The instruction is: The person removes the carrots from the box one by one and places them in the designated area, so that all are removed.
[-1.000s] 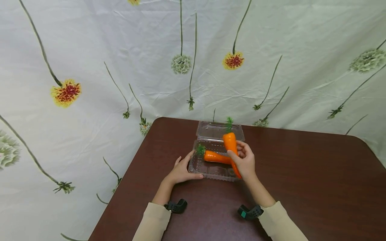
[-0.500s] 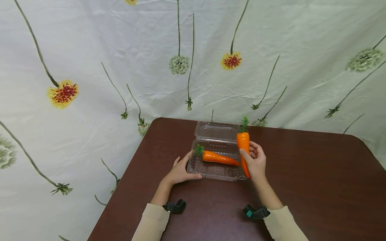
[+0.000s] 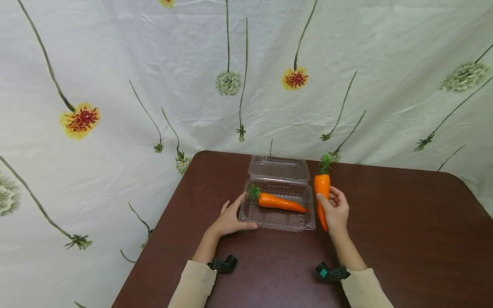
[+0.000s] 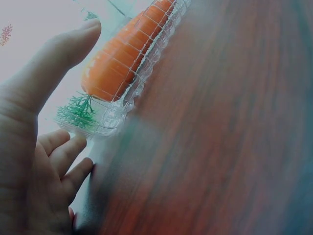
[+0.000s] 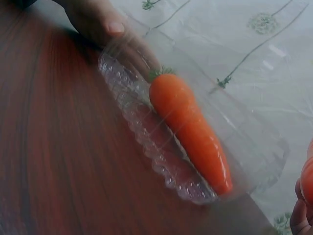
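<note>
In the head view, a clear plastic clamshell container (image 3: 275,220) stands with its lid (image 3: 279,167) laid back behind it. One orange toy carrot (image 3: 281,202) with green leaves lies in it, leaves to the left; both wrist views also show this carrot through the clear wall. My left hand (image 3: 227,220) rests against the container's left end, thumb along the front corner and fingers extended at the side. Just right of the container, my right hand (image 3: 336,214) holds a second carrot (image 3: 322,188) between thumb and fingers, leaves up and tip down.
The dark brown table (image 3: 404,231) extends on both sides and in front of the container. A white floral cloth (image 3: 185,55) hangs behind the table's far edge and along its left. Black bands (image 3: 225,264) sit on both wrists.
My right hand has carried its carrot rightward, from over the container to beside its right edge. The left hand keeps its place, and the other carrot still lies inside.
</note>
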{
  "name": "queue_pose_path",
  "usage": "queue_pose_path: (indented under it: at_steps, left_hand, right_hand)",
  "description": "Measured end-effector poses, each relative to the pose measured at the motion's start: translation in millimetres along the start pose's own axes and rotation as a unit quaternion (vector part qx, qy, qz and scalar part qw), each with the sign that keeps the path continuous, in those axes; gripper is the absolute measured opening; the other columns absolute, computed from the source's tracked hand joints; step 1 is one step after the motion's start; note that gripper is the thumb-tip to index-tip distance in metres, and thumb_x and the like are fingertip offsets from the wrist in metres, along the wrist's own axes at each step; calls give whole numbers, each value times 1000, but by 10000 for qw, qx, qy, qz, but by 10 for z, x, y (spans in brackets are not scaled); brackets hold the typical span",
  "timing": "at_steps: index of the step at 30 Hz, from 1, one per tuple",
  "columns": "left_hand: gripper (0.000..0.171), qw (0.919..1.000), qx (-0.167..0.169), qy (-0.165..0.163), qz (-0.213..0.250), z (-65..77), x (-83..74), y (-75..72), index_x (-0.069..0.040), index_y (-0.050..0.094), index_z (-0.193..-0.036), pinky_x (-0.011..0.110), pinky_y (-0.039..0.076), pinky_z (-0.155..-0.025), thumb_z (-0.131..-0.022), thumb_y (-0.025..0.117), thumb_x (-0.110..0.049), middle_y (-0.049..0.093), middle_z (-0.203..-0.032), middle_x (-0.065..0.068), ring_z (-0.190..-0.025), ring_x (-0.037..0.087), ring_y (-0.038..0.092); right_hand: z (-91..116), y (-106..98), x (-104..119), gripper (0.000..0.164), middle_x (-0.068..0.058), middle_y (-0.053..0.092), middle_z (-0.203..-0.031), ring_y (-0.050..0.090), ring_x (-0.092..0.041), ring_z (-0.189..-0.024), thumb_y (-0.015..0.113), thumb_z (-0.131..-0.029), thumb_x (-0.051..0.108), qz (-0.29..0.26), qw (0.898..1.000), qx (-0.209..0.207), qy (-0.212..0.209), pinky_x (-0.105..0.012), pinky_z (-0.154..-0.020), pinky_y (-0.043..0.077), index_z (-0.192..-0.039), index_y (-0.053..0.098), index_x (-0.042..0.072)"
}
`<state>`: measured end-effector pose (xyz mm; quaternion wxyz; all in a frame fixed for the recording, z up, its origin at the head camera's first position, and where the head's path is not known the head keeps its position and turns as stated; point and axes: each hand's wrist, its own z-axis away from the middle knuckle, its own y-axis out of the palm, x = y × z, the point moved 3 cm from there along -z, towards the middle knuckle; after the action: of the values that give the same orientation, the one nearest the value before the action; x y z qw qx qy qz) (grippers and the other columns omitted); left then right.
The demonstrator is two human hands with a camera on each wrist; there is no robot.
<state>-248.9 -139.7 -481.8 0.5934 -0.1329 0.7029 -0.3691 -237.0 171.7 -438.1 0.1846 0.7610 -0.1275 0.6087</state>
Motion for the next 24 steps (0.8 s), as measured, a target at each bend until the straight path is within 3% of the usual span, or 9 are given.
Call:
queue_pose_path:
  at_steps: [8, 14, 24]
  left_hand:
    - [108, 10000, -21, 11, -25, 8, -5, -5, -17, 18, -149, 45, -2, -108, -66, 74, -58, 29, -148, 3, -131, 19, 34]
    - [109, 9999, -9, -13, -101, 5, 2, -2, -16, 18, -149, 45, 0, -108, -65, 74, -59, 31, -147, 3, -131, 19, 34]
    - [109, 10000, -42, 38, -58, 3, -3, -3, -17, 18, -149, 45, -2, -108, -66, 73, -59, 30, -148, 3, -131, 19, 33]
  right_hand:
    - [-6, -96, -137, 39, 7, 57, -82, 49, -5, -62, 70, -81, 5, 473, 9987, -201, -13, -13, -57, 43, -114, 55, -7]
    - [-31, -176, -258, 40, 1, 56, -85, 48, -5, -63, 72, -80, 9, 965, 9942, -476, -34, -13, -57, 41, -113, 55, -5]
    - [-51, -269, -354, 45, -6, 55, -88, 46, -9, -68, 71, -78, 23, 2091, 9742, -796, 294, -14, -58, 38, -115, 57, 3]
